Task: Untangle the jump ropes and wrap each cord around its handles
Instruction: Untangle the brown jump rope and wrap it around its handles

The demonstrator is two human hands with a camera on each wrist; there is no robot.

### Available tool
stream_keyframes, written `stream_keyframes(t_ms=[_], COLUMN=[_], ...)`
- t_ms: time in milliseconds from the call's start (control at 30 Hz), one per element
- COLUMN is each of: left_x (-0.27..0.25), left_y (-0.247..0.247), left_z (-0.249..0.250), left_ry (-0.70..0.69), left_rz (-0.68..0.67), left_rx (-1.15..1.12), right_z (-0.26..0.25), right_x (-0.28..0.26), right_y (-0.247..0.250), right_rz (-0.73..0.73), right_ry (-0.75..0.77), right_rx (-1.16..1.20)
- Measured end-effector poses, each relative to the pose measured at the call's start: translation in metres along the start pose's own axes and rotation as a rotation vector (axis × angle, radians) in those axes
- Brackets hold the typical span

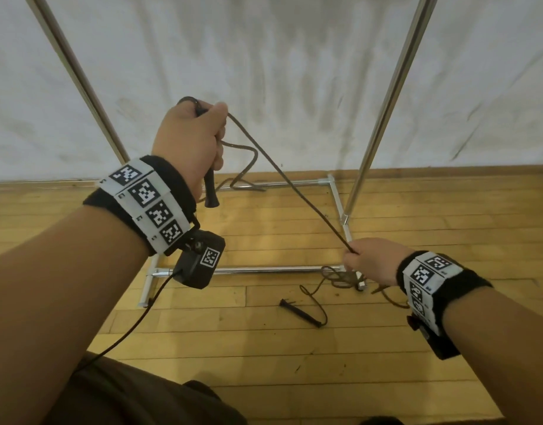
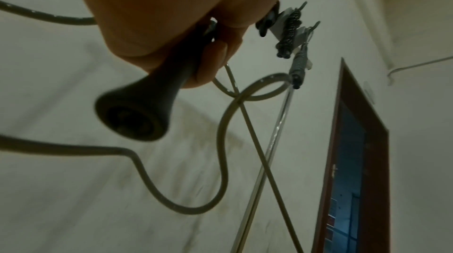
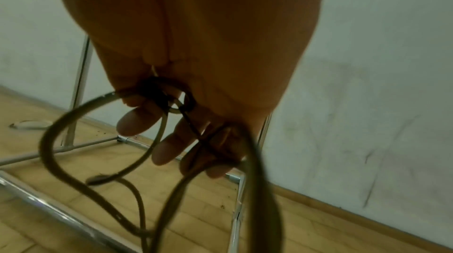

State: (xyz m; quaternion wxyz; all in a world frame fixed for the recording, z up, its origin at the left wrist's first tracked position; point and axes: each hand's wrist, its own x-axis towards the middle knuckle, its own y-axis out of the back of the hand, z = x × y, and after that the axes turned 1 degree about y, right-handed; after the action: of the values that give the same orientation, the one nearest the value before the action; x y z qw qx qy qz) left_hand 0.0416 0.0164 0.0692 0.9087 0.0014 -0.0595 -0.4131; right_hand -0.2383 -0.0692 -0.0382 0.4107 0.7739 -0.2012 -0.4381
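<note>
Wooden floor (image 1: 264, 348) runs up to a white sheet (image 1: 264, 72) hung as a backdrop, and a chrome rack (image 1: 383, 118) stands between them, its 2 uprights rising at left and right and its base bars lying on the boards. Open floor stretches from the near base bar toward the person's legs at the bottom edge.

The left hand (image 1: 189, 142) is raised in front of the sheet, fist closed around a black handle (image 1: 210, 191) that stands almost upright, its flared end pointing down below the hand. In the left wrist view the fingers (image 2: 210, 67) curl round that handle (image 2: 147, 110), with slack loops of cord hanging beside it.

From the top of that fist the cord (image 1: 288, 179) runs taut, slanting down and right to the right hand (image 1: 374, 262), which is held low over the rack's near right corner and pinches the cord between thumb and fingers. In the right wrist view, several loops (image 3: 171, 160) hang from that hand (image 3: 196, 44).

A tangle of cord (image 1: 340, 277) lies on the floor at the rack's corner. Another handle (image 1: 300, 312) lies flat on the boards just in front of it, slanting from upper left to lower right.
</note>
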Motion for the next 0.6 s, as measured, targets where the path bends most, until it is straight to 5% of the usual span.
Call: stream_keyframes(t_ms=[100,200,433,600], left_x=[0.007,0.0,-0.048,-0.055], left_y=[0.007,0.008,-0.036,-0.04], left_z=[-0.012,-0.02,-0.009,-0.001], left_ry=[0.013,-0.034,-0.137,-0.141], left_rz=[0.02,-0.138,-0.731,-0.853], left_rx=[0.282,0.518,0.526,0.562], right_z=[-0.001,-0.011,-0.05,-0.058], right_x=[-0.004,-0.015,-0.046,-0.064], right_y=[0.013,0.029,0.065,0.072], right_rz=[0.045,0.072,0.072,0.087], right_ry=[0.045,0.114,0.296,0.387], right_rx=[0.047,0.199,0.227,0.178])
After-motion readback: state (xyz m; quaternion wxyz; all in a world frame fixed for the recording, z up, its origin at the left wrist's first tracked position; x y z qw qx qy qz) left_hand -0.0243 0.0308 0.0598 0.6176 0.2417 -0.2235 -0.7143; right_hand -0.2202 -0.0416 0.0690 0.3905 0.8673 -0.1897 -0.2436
